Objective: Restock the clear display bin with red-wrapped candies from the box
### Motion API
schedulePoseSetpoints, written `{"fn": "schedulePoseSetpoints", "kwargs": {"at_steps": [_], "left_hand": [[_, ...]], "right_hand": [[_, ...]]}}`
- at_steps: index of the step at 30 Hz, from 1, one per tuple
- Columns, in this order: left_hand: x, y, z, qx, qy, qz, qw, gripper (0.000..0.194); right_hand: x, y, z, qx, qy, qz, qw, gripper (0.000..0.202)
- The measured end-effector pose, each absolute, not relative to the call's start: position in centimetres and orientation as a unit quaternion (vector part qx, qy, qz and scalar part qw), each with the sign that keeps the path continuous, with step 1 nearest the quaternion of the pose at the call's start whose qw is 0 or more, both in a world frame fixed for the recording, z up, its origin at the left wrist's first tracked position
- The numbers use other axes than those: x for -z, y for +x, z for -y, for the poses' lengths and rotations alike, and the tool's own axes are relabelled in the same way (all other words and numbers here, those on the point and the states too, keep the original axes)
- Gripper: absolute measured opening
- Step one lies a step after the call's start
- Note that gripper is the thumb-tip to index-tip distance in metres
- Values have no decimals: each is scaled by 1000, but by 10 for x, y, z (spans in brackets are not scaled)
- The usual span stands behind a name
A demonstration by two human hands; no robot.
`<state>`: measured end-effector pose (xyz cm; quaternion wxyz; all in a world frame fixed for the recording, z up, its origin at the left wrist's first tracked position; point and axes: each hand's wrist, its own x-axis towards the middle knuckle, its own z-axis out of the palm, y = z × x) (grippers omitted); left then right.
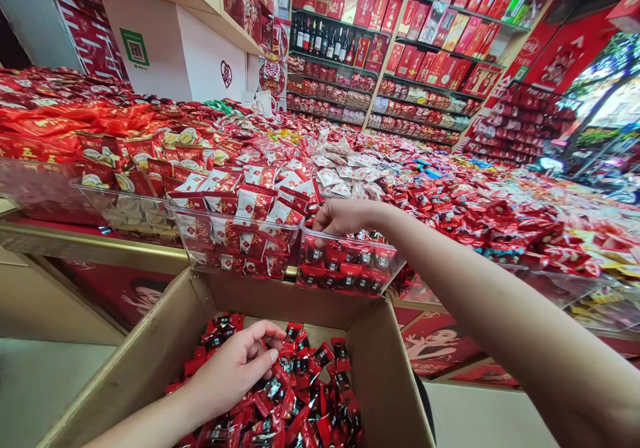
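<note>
An open cardboard box (393, 368) in front of me holds many small red-and-black wrapped candies (300, 368). My left hand (245, 361) is inside the box, resting on those candies, its fingers curled around something I cannot make out. Beyond the box stands a clear plastic bin (350, 261) with similar red-and-black packets in it. My right hand (343, 217) reaches over the left part of this bin's near rim, fingers bent down and in; what they hold, if anything, is hidden.
A clear bin of red-and-white packets (235, 241) adjoins on the left, then a bin of durian packets (130, 208). Heaps of wrapped sweets (450, 215) spread right and behind. Shelves with bottles (320, 41) and red boxes stand at the back.
</note>
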<state>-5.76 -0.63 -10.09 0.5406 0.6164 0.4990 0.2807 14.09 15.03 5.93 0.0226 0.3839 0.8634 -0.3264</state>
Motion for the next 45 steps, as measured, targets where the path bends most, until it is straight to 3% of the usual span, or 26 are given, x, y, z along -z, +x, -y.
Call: {"fn": "schedulePoseSetpoints", "kwargs": {"at_steps": [4, 23, 31, 41, 45], "left_hand": [[98, -56, 7, -274, 615, -505, 540, 19], [101, -57, 6, -250, 616, -503, 552, 17], [93, -56, 8, -232, 617, -496, 565, 13], [98, -57, 6, -198, 634, -489, 566, 14], [105, -60, 5, -184, 655, -492, 543, 12]], "right_hand": [[-60, 141, -149, 348, 366, -862, 45, 16], [-53, 129, -146, 150, 386, -909, -33, 8], [-57, 133, -153, 253, 392, -881, 79, 24], [-50, 136, -158, 256, 396, -880, 55, 26], [-67, 149, -148, 252, 408, -877, -12, 24]]}}
